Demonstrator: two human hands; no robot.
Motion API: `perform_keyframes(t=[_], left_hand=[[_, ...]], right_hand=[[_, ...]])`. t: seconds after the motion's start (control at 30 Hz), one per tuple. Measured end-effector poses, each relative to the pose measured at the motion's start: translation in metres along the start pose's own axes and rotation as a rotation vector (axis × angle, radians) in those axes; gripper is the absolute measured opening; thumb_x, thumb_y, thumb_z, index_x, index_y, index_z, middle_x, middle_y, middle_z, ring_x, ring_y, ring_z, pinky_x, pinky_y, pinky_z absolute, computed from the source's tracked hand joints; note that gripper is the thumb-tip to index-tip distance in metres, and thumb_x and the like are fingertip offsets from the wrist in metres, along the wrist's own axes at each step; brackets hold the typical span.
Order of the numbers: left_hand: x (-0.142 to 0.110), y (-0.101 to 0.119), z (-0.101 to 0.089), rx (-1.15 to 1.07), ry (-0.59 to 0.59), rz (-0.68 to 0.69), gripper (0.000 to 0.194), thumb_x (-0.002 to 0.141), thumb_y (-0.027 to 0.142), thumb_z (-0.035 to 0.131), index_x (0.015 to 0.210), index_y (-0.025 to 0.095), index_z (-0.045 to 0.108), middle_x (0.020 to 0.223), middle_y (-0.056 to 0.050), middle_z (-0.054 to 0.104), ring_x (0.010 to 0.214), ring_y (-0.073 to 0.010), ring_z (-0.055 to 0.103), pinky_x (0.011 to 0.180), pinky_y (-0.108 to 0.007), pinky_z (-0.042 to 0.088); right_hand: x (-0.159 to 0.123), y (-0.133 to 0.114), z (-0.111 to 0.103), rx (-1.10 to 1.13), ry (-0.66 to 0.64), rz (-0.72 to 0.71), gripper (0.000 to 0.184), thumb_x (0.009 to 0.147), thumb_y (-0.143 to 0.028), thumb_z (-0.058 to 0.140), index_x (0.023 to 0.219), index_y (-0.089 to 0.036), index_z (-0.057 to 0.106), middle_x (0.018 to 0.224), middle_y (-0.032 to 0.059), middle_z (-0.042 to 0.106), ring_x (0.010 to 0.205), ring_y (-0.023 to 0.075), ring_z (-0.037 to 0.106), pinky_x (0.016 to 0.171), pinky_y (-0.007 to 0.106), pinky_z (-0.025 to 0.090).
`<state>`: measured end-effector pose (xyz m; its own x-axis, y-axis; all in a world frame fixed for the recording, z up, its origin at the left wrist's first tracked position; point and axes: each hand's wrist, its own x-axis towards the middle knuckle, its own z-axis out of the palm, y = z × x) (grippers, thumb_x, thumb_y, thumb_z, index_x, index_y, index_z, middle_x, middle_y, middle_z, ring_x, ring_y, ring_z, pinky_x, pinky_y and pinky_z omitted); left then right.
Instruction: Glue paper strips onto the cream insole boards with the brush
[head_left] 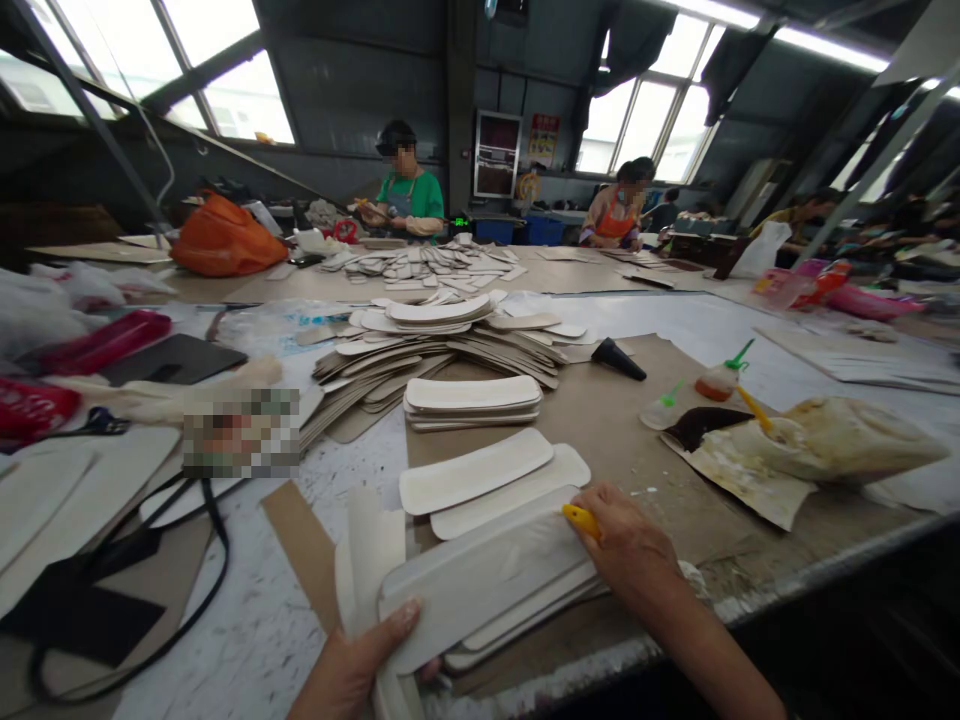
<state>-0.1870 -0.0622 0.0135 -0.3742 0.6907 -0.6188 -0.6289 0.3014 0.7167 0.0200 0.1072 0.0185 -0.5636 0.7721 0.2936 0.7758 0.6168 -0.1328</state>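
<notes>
My left hand (pixel 367 660) is closed on the left end of a long pale panel (pixel 487 575) with rounded corners, thumb on top. More white strips (pixel 369 560) stand beside it at that hand. My right hand (pixel 630 540) grips a yellow-handled tool (pixel 581 521) over the panel's right end; its working end is hidden by the hand. Similar pieces lie under the panel. Just beyond are two loose white curved pieces (pixel 476 470) and a neat stack of white pieces (pixel 472 400). Farther back rises a big fanned pile of curved pieces (pixel 442 350).
At right lie a glue-smeared container (pixel 847 440), a second yellow handle (pixel 754 408), small green-tipped bottles (pixel 720 380) and a black cone (pixel 619 358). Black straps (pixel 217 530) and large panels are at left. Two people (pixel 411 195) work across the table.
</notes>
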Motion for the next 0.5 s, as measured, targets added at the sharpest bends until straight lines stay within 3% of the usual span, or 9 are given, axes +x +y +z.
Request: perform_keyframes(t=[0.2, 0.3, 0.4, 0.5], left_hand=[[0.001, -0.001, 0.000, -0.030, 0.022, -0.010, 0.036, 0.060, 0.031, 0.078, 0.086, 0.008, 0.067, 0.068, -0.008, 0.068, 0.056, -0.0153, 0.060, 0.054, -0.025, 0.053], [0.002, -0.002, 0.000, -0.030, 0.032, 0.004, 0.037, 0.061, 0.031, 0.078, 0.088, 0.008, 0.065, 0.069, -0.007, 0.067, 0.059, -0.0167, 0.061, 0.055, -0.026, 0.054], [0.001, -0.001, 0.001, 0.002, 0.034, 0.019, 0.038, 0.064, 0.032, 0.075, 0.091, 0.007, 0.064, 0.070, -0.009, 0.068, 0.061, -0.0175, 0.061, 0.056, -0.027, 0.053], [-0.002, 0.000, 0.001, 0.030, 0.028, 0.022, 0.037, 0.066, 0.033, 0.074, 0.090, 0.007, 0.064, 0.071, -0.009, 0.068, 0.059, -0.0161, 0.060, 0.055, -0.025, 0.052]], right_hand=[[-0.006, -0.001, -0.011, 0.102, 0.045, -0.101, 0.013, 0.070, -0.013, 0.046, 0.076, -0.023, 0.045, 0.072, 0.0026, 0.055, 0.067, 0.0195, 0.055, 0.059, 0.028, 0.042], [-0.012, -0.010, -0.029, 0.275, 0.001, 0.041, 0.002, 0.078, -0.024, 0.044, 0.078, -0.025, 0.043, 0.062, -0.0022, 0.051, 0.054, 0.0165, 0.052, 0.053, 0.027, 0.040], [-0.015, -0.021, -0.052, 0.428, 0.010, 0.225, 0.015, 0.085, -0.038, 0.040, 0.078, -0.026, 0.044, 0.058, -0.0045, 0.048, 0.050, 0.0151, 0.050, 0.050, 0.025, 0.040], [-0.014, -0.022, -0.060, 0.451, 0.039, 0.251, 0.017, 0.084, -0.041, 0.044, 0.077, -0.026, 0.048, 0.058, -0.0047, 0.050, 0.051, 0.0147, 0.051, 0.052, 0.024, 0.040]])
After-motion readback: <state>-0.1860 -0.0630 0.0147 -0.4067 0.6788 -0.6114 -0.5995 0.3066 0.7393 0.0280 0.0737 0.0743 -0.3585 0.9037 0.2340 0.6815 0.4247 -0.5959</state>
